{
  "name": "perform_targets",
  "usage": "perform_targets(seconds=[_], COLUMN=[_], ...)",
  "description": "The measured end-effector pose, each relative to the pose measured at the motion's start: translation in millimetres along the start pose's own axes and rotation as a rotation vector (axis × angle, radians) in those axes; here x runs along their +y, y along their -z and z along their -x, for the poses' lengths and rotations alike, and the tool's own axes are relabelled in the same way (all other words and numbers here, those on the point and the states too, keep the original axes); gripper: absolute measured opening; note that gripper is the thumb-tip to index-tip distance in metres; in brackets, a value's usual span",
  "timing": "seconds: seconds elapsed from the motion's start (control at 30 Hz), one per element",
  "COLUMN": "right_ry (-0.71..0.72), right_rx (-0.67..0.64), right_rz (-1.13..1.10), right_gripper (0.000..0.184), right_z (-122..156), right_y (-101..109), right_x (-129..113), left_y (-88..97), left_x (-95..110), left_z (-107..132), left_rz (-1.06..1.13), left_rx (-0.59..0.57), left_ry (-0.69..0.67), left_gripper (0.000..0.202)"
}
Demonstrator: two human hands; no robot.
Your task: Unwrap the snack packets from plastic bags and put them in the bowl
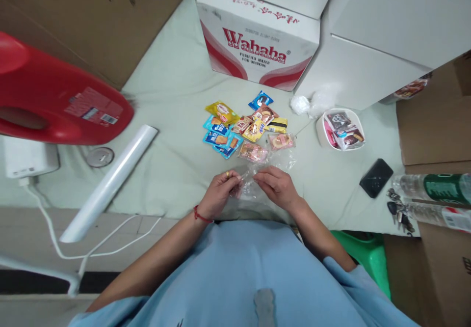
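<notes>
Both hands pinch a clear plastic bag (250,189) at the table's near edge, in the middle of the view. My left hand (222,192), with a ring and a red wrist cord, grips its left side. On its right side, my right hand (276,185) is closed with the fingertips together. Just beyond the hands lies a heap of small wrapped snacks: blue packets (221,138), a yellow packet (222,112), a dark blue packet (261,100), and two clear-wrapped pink pastries, one nearer (253,153) and one to the right (281,141).
A white tub (324,138) of wrapped snacks stands right, near a black box-like object (376,177), keys (400,211) and plastic bottles (408,185). A Wahaha carton (257,42) is behind. At left are a red jug (55,96), a white tube (110,182) and cables (44,219).
</notes>
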State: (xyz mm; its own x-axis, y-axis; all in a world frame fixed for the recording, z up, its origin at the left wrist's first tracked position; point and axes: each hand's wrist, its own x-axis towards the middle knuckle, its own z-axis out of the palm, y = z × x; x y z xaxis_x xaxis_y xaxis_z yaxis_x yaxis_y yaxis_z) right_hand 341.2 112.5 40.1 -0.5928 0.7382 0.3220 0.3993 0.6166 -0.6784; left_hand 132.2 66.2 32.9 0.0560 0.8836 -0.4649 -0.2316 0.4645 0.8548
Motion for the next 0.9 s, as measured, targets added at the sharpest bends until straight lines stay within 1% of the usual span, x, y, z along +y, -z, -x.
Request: perform_targets(seconds=[0.1, 0.2, 0.27, 0.33, 0.43, 0.53, 0.63, 0.7, 0.77, 0.8, 0.83, 0.87, 0.9], right_ry=[0.027, 0.054, 0.048, 0.01, -0.09, -0.222, -0.333, -0.448, -0.614, -0.689, -0.747, -0.782, -0.796], right_rx=[0.043, 0.097, 0.115, 0.104, 0.053, -0.039, -0.12, -0.098, -0.045, -0.031, -0.032, -0.044, -0.06], right_rz=[0.004, 0.001, 0.009, 0.023, 0.052, 0.09, 0.082, 0.074, 0.056, 0.043, 0.034, 0.035, 0.048], right_gripper=[0.023, 0.022, 0.022, 0.023, 0.022, 0.022, 0.025, 0.025, 0.03, 0.035, 0.04, 0.044, 0.047], right_z=[3, 13, 27, 46, 78, 104, 118, 118, 112, 107, 101, 95, 88], right_y=[8, 25, 39, 50, 61, 69, 81, 89, 94, 94, 91, 86, 80], right_x=[-3, -4, -3, 1, 8, 17, 26, 29, 30, 30, 30, 29, 29], left_y=[-1.7, 2.4, 8.5, 15.0, 21.3, 24.4, 29.8, 35.7, 42.1, 44.8, 47.1, 48.6, 49.3], left_x=[0, 0, -2, -6, -14, -20, -22, -22, -22, -21, -20, -18, -16], left_z=[-1, -1, 1, 4, 8, 11, 12, 16, 21, 24, 28, 30, 32], left_rz=[0.018, 0.002, -0.029, -0.059, -0.077, -0.107, -0.222, -0.366, -0.565, -0.682, -0.805, -0.928, -1.045], left_rx=[0.161, 0.316, 0.378, 0.416, 0.445, 0.422, 0.362, 0.348, 0.385, 0.425, 0.473, 0.516, 0.535], left_ry=[-0.033, -0.081, -0.092, -0.083, -0.04, -0.002, 0.011, -0.017, -0.091, -0.157, -0.243, -0.349, -0.471], left_gripper=[0.03, 0.036, 0.04, 0.041, 0.04, 0.04, 0.039, 0.037, 0.037, 0.04, 0.044, 0.047, 0.046])
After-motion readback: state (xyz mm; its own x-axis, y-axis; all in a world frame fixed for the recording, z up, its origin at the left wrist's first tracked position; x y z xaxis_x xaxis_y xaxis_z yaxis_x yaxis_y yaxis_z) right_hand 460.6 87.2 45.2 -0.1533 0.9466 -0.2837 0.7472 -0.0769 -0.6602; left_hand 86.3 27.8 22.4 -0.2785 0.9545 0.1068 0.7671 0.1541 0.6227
